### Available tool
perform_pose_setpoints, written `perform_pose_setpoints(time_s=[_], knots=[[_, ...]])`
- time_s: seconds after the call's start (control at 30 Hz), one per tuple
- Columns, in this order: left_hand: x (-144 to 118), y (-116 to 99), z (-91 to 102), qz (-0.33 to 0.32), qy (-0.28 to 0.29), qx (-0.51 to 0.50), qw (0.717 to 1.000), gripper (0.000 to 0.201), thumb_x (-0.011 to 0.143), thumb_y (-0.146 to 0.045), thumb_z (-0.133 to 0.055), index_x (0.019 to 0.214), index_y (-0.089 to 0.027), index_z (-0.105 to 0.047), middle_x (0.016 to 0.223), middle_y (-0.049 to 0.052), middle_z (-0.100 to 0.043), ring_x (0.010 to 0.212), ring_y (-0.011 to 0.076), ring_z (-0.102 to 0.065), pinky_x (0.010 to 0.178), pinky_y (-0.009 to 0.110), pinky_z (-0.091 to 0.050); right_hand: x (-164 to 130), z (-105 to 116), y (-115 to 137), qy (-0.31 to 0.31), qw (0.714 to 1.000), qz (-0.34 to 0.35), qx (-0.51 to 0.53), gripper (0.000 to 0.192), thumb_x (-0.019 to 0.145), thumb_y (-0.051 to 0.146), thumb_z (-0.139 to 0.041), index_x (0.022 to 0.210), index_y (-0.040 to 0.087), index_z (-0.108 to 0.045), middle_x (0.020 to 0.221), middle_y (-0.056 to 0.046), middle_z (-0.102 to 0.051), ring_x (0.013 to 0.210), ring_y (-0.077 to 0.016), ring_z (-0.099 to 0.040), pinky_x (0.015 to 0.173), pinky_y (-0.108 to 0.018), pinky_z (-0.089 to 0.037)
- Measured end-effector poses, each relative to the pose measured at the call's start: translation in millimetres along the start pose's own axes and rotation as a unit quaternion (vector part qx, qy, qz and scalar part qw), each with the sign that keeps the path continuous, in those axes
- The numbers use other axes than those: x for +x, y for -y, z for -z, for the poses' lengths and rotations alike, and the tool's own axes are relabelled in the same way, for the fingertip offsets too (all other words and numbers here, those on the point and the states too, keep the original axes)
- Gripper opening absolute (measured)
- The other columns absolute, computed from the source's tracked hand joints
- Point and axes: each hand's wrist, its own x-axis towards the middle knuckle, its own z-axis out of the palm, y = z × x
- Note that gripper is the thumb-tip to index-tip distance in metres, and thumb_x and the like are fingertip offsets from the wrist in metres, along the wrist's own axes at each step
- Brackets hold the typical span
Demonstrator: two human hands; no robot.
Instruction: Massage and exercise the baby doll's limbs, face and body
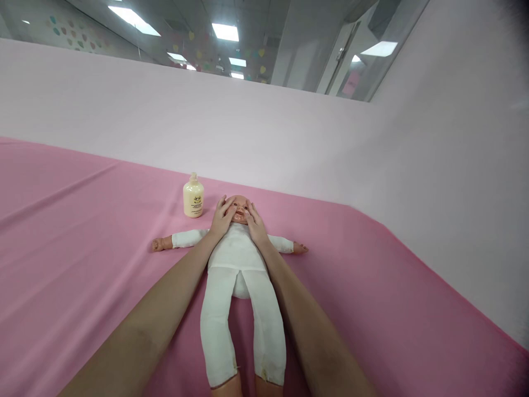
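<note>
A baby doll (235, 248) with a white cloth body lies on its back, arms spread wide and legs toward me. My left hand (222, 218) rests along one side of the doll's head, fingers stretched out and thumb on its cheek. On the opposite cheek lies my right hand (255, 220), its fingers also extended. Both hands touch the head from the sides, and part of the doll's face shows between them. Just beyond my left hand stands a cream-coloured pump bottle (193, 196) with dark print on its front.
A pink sheet (103, 231) with some creases covers the surface under the doll. Behind it rises a pale wall (165, 121), with another wall (454, 165) at the right. Above is a glass pane (256, 44) showing ceiling lights.
</note>
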Motion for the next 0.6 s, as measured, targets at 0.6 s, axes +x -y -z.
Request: perform_pose_setpoints(time_s=[0.6], knots=[[-1.6,-2.8,0.4,-0.054,0.028,-0.002,0.998,0.037,0.098,-0.039,-0.05,0.126,-0.025,-0.071,0.156,0.007,-0.047,0.15,0.0237,-0.036,0.127,0.043,-0.023,1.7,-0.1,0.4,0.026,1.0,0.006,0.007,0.093,0.086,0.084,-0.042,0.153,0.021,-0.045,0.165,-0.004,-0.03,0.158,-0.0224,-0.011,0.13,-0.041,-0.01]])
